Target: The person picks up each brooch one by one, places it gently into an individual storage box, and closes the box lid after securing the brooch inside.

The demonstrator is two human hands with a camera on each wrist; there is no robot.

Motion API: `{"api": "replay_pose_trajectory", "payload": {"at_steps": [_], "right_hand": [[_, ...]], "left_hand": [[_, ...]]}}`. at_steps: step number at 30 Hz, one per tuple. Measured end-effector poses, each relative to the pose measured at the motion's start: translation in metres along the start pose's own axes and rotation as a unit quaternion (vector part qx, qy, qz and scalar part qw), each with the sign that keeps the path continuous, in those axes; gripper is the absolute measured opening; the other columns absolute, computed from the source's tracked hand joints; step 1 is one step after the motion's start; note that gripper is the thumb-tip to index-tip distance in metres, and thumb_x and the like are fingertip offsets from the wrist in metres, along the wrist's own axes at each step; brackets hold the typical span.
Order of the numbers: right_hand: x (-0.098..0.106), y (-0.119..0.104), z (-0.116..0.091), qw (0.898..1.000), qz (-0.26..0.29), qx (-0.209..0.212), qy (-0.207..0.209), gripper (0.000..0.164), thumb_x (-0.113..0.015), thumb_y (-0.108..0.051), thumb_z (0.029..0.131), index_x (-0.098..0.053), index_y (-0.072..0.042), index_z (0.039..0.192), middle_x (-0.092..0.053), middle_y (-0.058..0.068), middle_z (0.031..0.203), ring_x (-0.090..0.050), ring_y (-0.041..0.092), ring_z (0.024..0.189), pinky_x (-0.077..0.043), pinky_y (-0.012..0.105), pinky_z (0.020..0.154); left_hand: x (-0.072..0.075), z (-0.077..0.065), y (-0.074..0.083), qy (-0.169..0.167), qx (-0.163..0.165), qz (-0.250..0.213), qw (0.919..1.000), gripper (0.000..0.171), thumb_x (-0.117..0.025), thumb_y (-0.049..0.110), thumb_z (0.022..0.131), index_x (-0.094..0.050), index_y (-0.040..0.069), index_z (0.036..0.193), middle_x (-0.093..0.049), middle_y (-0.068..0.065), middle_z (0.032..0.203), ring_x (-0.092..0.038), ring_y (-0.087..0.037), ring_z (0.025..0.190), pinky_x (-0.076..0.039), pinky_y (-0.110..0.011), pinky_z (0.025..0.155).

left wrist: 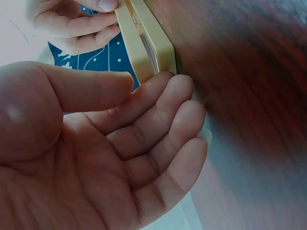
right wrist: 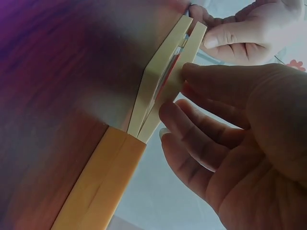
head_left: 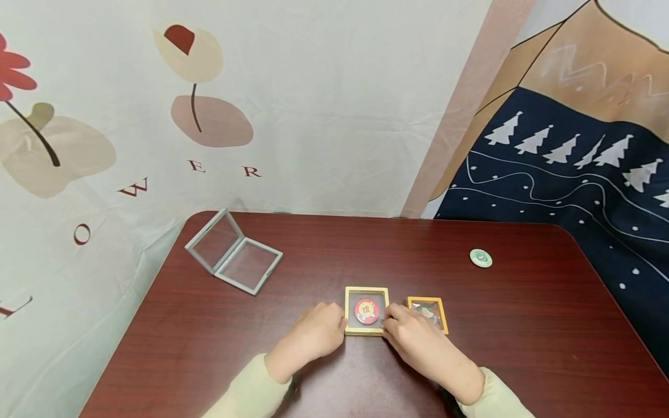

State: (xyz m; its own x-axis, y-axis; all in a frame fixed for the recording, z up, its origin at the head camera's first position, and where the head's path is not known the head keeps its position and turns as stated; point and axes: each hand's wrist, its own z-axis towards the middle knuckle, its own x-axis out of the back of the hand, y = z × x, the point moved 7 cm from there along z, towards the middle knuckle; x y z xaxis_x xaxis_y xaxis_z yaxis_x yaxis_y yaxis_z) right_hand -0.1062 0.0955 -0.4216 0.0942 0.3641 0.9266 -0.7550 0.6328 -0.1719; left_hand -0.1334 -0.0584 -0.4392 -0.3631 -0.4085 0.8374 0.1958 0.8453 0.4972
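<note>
A pale yellow display frame point(head_left: 367, 289) with clear film lies on the table between both hands, a red poker chip point(head_left: 366, 312) showing through its middle. My left hand point(head_left: 321, 328) pinches its left side near the front corner, thumb and index fingertip right at the edge in the left wrist view. On the opposite side, my right hand point(head_left: 418, 342) grips the rim, its thumb point(right wrist: 211, 79) against one half. Seen edge-on in the right wrist view, the two halves of the frame point(right wrist: 152, 91) stand slightly apart at one end and meet at the other.
An orange-yellow frame point(head_left: 443, 316) holding another piece lies beside my right hand, partly covered by it. At the back left a grey-green frame point(head_left: 235, 283) stands unfolded. A green and white chip point(head_left: 481, 258) rests at the back right of the brown table point(head_left: 522, 325).
</note>
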Motion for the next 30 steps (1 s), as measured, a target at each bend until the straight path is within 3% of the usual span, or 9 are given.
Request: {"api": "replay_pose_trajectory", "payload": {"at_steps": [3, 12, 30], "right_hand": [[-0.0009, -0.0006, 0.0001, 1.0, 0.006, 0.004, 0.0, 0.017, -0.087, -0.002, 0.082, -0.072, -0.009, 0.081, -0.061, -0.001, 0.09, -0.059, 0.011, 0.074, -0.052, 0.024, 0.067], [-0.0024, -0.0007, -0.0003, 1.0, 0.01, 0.007, -0.003, 0.018, -0.087, -0.003, 0.083, -0.072, -0.011, 0.079, -0.06, -0.003, 0.087, -0.058, 0.009, 0.074, -0.051, 0.025, 0.067], [-0.0023, 0.0015, -0.0008, 1.0, 0.013, 0.026, -0.008, 0.022, -0.088, -0.002, 0.08, -0.07, -0.012, 0.074, -0.056, -0.006, 0.081, -0.054, 0.009, 0.073, -0.05, 0.027, 0.067]], "left_hand": [[-0.0001, -0.0009, -0.0004, -0.001, -0.003, -0.011, 0.9999, 0.04, -0.068, 0.016, 0.101, -0.053, 0.015, 0.064, -0.042, 0.004, 0.059, -0.04, -0.011, 0.053, -0.037, -0.031, 0.051], [-0.0021, -0.0002, -0.0022, -0.007, 0.002, -0.033, 0.9994, 0.045, -0.07, 0.016, 0.101, -0.05, 0.017, 0.06, -0.038, 0.006, 0.056, -0.037, -0.009, 0.051, -0.032, -0.027, 0.05], [-0.0038, 0.0, 0.0, 0.012, -0.006, -0.005, 0.9999, 0.041, -0.073, 0.015, 0.098, -0.054, 0.016, 0.062, -0.04, 0.006, 0.058, -0.037, -0.009, 0.054, -0.035, -0.029, 0.051]]}}
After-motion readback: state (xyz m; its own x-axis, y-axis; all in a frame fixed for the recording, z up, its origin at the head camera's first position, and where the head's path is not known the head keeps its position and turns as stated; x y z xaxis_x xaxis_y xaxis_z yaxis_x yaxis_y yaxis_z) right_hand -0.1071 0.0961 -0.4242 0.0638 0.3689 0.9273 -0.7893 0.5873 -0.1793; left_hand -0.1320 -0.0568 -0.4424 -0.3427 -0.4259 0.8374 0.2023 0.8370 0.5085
